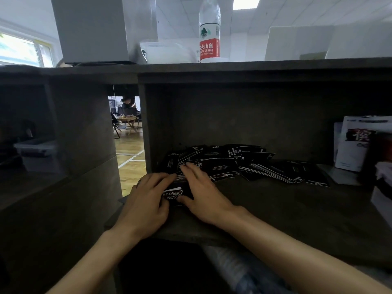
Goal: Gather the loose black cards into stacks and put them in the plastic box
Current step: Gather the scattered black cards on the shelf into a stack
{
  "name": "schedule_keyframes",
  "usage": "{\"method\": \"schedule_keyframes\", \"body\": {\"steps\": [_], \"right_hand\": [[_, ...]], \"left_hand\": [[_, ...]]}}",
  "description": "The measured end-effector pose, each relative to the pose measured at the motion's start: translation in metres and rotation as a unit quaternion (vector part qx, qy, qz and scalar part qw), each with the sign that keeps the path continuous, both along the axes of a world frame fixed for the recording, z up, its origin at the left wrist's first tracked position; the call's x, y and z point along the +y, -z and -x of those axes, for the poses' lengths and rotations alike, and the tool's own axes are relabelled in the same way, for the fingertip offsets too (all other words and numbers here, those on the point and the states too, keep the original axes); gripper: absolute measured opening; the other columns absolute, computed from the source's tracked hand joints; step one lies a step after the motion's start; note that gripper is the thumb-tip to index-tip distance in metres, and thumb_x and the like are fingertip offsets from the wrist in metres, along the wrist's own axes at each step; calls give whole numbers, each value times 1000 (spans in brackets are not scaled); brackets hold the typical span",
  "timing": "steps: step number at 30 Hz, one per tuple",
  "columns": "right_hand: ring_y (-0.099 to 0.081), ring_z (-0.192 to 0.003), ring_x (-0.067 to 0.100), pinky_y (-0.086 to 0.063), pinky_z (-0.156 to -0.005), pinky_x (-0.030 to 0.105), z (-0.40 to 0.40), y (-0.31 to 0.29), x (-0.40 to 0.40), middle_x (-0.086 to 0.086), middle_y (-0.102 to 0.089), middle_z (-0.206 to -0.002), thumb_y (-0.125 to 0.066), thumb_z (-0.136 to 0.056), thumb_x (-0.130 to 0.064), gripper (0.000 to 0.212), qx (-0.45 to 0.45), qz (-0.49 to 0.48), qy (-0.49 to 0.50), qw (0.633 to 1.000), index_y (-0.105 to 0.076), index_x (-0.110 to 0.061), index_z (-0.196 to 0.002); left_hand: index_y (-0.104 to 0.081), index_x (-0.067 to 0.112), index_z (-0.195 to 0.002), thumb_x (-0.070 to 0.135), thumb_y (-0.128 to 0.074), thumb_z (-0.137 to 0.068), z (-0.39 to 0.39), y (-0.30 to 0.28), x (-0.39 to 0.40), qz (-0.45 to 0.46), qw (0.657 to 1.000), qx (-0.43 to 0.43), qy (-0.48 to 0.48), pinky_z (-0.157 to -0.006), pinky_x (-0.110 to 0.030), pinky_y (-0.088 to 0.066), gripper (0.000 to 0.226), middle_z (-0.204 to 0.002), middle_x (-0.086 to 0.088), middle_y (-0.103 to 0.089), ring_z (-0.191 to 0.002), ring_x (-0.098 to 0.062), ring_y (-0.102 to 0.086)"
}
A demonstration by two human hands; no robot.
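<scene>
On the top card of the stack between my hands I read white script, upside down from my side, something like "Crue Company", but I am not sure of the letters. The loose black cards at the back of the shelf carry small white print, too small to read. The bottle on the shelf's top edge has a red label with "农夫山泉" and "SPRING". A white booklet at the right edge shows one large Chinese character that is cut off.

**Dim shelf, bright room behind**

The shelf interior is dark and shadowed. Daylight enters from the window at 10 o'clock, and a ceiling panel glows at 1 o'clock. Edges bend strongly; the picture is slightly soft.
</scene>
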State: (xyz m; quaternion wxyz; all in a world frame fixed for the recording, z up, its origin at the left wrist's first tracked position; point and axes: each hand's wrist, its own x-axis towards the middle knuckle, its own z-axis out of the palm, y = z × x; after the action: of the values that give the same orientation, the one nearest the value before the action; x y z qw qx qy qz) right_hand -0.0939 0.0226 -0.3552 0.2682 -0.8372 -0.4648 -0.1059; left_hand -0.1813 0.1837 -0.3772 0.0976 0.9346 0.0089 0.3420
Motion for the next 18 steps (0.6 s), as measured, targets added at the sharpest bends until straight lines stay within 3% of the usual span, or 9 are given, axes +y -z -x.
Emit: {"method": "schedule_keyframes", "body": {"steps": [4, 9, 13, 18], "right_hand": [[-30, -137, 23, -31, -116, 35, -4, -4, 0, 2, -34, -148, -64, -94, -33, 68, -33, 45, -2, 998, -31, -14, -150], [-40, -123, 27, -43, -102, 40, -4, -17, 7, 8, -40, -133, -66, -93, -33, 53, -62, 101, 22, 993, -40, -12, -135], [-39, -124, 26, -44, -101, 41, -7, -25, 6, 8, -39, -134, -65, -93, -33, 55, -59, 128, 24, 990, -40, -13, -138], [-32, -133, 26, -44, -105, 44, -7, -18, 5, 5, -33, -144, -63, -93, -37, 68, -97, 153, 27, 983, -30, -15, -148]], "left_hand": [[-47, 23, -142, 28, -44, -76, -1, -5, -2, -26, 999, 25, -13, -96, -40, -48, 66, -137, 9, -48, -128, -14, -39], [-46, 27, -143, 20, -53, -81, 3, -19, -6, -21, 998, 56, -2, -101, -36, -45, 63, -139, 11, -47, -131, -11, -36], [-45, 27, -144, 13, -54, -85, 3, -31, -9, -12, 997, 72, -5, -109, -26, -37, 62, -143, 9, -45, -136, -10, -33], [-21, 21, -154, 21, -50, -86, 4, -22, -16, -77, 987, 134, -43, -116, -38, -30, 74, -158, 3, -24, -147, -16, -14]]}}
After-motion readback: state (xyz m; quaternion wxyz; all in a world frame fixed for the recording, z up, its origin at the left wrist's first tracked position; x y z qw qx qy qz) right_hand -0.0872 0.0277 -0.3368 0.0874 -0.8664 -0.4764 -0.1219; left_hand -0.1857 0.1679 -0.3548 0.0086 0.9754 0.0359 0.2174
